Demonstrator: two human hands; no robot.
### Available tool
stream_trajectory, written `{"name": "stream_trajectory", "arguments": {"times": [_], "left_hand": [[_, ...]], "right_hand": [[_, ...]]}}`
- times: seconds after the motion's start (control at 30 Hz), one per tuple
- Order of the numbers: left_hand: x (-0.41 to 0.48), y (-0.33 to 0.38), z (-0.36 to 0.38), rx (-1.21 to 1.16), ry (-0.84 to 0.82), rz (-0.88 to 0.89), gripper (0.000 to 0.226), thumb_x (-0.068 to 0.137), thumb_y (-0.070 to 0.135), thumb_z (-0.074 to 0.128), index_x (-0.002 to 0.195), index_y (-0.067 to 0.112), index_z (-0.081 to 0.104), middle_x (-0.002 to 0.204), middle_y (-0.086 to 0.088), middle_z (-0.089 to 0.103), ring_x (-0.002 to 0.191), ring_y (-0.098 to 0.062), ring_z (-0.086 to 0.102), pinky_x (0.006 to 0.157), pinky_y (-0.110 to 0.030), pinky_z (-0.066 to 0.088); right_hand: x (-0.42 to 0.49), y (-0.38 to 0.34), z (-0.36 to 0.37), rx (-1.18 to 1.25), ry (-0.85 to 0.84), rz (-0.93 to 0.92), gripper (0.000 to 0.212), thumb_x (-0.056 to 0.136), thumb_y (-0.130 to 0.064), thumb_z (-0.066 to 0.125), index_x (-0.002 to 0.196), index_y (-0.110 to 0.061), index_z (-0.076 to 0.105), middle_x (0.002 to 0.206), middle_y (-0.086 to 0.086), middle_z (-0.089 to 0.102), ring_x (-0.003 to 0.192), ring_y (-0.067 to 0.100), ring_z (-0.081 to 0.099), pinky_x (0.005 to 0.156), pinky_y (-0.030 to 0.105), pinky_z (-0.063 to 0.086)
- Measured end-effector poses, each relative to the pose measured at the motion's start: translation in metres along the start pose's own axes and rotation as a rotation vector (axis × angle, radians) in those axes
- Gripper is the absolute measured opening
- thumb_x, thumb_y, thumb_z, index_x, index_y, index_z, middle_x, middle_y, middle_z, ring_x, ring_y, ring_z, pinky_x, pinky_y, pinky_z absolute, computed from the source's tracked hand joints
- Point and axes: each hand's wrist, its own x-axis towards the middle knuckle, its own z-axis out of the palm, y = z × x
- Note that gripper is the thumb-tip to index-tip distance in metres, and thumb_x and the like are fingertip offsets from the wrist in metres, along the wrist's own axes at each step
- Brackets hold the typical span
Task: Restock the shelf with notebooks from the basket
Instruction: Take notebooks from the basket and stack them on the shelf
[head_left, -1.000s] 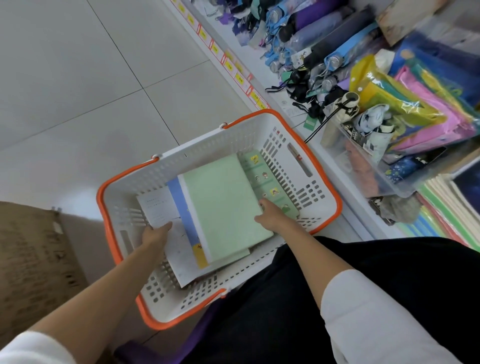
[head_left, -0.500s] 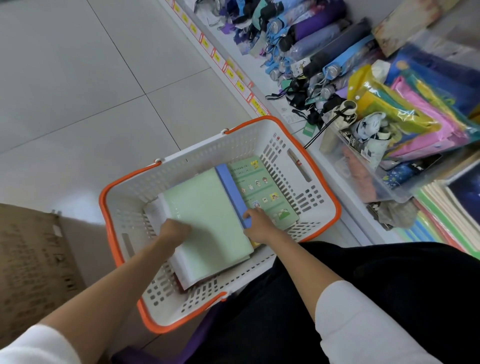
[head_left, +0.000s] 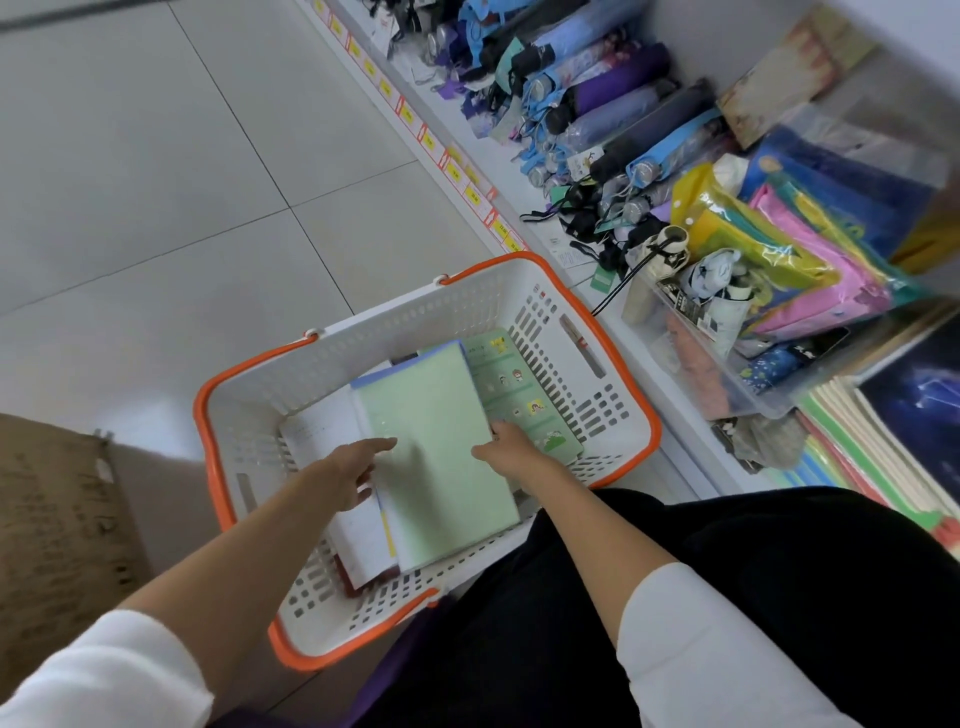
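Right hand (head_left: 508, 451) pinches green notebook (head_left: 441, 447) edge inside basket (head_left: 415, 323).

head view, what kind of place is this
Most likely a shop aisle: yellow price tags run along the edge of the shelf, folded umbrellas lie in rows on it, and an orange-rimmed shopping basket holds notebooks.

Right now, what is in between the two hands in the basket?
The pale green notebook lies between the left hand and the right hand, inside the basket. The head view shows it.
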Motion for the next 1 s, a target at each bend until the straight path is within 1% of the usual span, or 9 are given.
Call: {"name": "stream_trajectory", "arguments": {"times": [0.07, 0.17, 0.3, 0.37, 0.53, 0.7, 0.8, 0.87, 1.0], "left_hand": [[-0.002, 0.001, 0.001, 0.092, 0.013, 0.019, 0.06, 0.084, 0.033, 0.071, 0.133, 0.01, 0.045, 0.134, -0.009, 0.048, 0.129, -0.024, 0.043, 0.102, -0.037, 0.034], [-0.01, 0.005, 0.001, 0.077, -0.059, 0.067, 0.068, 0.087, 0.033, 0.069, 0.142, 0.009, 0.037, 0.154, -0.007, 0.028, 0.139, -0.026, 0.03, 0.11, -0.042, 0.029], [-0.027, 0.007, 0.004, 0.113, -0.07, 0.16, 0.065, 0.087, 0.034, 0.068, 0.138, 0.005, 0.041, 0.147, -0.01, 0.036, 0.126, -0.027, 0.042, 0.106, -0.041, 0.033], [-0.037, 0.01, 0.01, 0.073, -0.139, 0.182, 0.065, 0.083, 0.033, 0.073, 0.135, 0.004, 0.047, 0.138, -0.011, 0.049, 0.118, -0.028, 0.052, 0.101, -0.039, 0.041], [-0.08, 0.031, 0.038, -0.015, -0.122, 0.459, 0.045, 0.082, 0.03, 0.074, 0.111, -0.002, 0.061, 0.11, -0.014, 0.068, 0.097, -0.032, 0.067, 0.089, -0.041, 0.054], [-0.143, 0.059, 0.087, 0.138, -0.013, 0.801, 0.045, 0.086, 0.042, 0.066, 0.111, 0.004, 0.061, 0.104, -0.011, 0.068, 0.092, -0.031, 0.066, 0.079, -0.041, 0.055], [-0.188, 0.073, 0.119, 0.111, -0.01, 0.968, 0.038, 0.086, 0.037, 0.069, 0.104, 0.005, 0.057, 0.102, -0.009, 0.066, 0.089, -0.026, 0.064, 0.084, -0.043, 0.054], [-0.218, 0.082, 0.141, 0.114, 0.006, 1.045, 0.035, 0.086, 0.036, 0.068, 0.101, 0.007, 0.057, 0.099, -0.01, 0.065, 0.089, -0.027, 0.063, 0.083, -0.042, 0.053], [-0.279, 0.101, 0.184, 0.151, -0.068, 1.13, 0.047, 0.085, 0.041, 0.067, 0.107, 0.001, 0.057, 0.102, -0.012, 0.064, 0.091, -0.03, 0.062, 0.077, -0.038, 0.052]], "right_hand": [[-0.009, -0.004, -0.001, 0.009, -0.009, -0.053, 0.026, 0.093, -0.013, 0.052, 0.119, -0.012, 0.056, 0.117, 0.006, 0.063, 0.105, 0.027, 0.061, 0.095, 0.042, 0.05], [-0.023, -0.01, -0.003, 0.032, 0.03, -0.153, 0.021, 0.091, -0.019, 0.054, 0.111, -0.019, 0.06, 0.112, 0.004, 0.067, 0.1, 0.025, 0.065, 0.094, 0.047, 0.051], [-0.047, -0.025, -0.02, 0.104, 0.089, -0.26, 0.026, 0.091, -0.021, 0.056, 0.114, -0.014, 0.066, 0.112, 0.014, 0.069, 0.104, 0.034, 0.065, 0.094, 0.053, 0.05], [-0.067, -0.034, -0.034, 0.191, 0.112, -0.292, 0.026, 0.095, -0.013, 0.054, 0.118, -0.008, 0.065, 0.115, 0.014, 0.068, 0.106, 0.032, 0.064, 0.096, 0.043, 0.05], [-0.103, -0.04, -0.077, 0.261, 0.3, -0.371, 0.036, 0.086, -0.031, 0.062, 0.095, 0.004, 0.066, 0.104, 0.035, 0.062, 0.078, 0.026, 0.062, 0.069, 0.034, 0.042], [-0.16, -0.04, -0.126, 0.325, 0.524, -0.434, 0.027, 0.092, -0.02, 0.063, 0.088, 0.006, 0.067, 0.072, 0.013, 0.06, 0.065, 0.015, 0.049, 0.056, 0.026, 0.035], [-0.2, -0.038, -0.159, 0.286, 0.547, -0.458, 0.012, 0.095, -0.009, 0.054, 0.099, -0.009, 0.066, 0.082, 0.0, 0.066, 0.061, 0.005, 0.061, 0.054, 0.016, 0.048], [-0.228, -0.039, -0.182, 0.265, 0.567, -0.475, 0.02, 0.095, -0.007, 0.052, 0.109, -0.014, 0.064, 0.093, -0.003, 0.068, 0.071, 0.005, 0.063, 0.055, 0.013, 0.049], [-0.282, -0.036, -0.22, 0.288, 0.685, -0.529, 0.032, 0.098, -0.014, 0.048, 0.129, -0.017, 0.057, 0.118, 0.005, 0.067, 0.098, 0.022, 0.067, 0.083, 0.033, 0.054]]}}
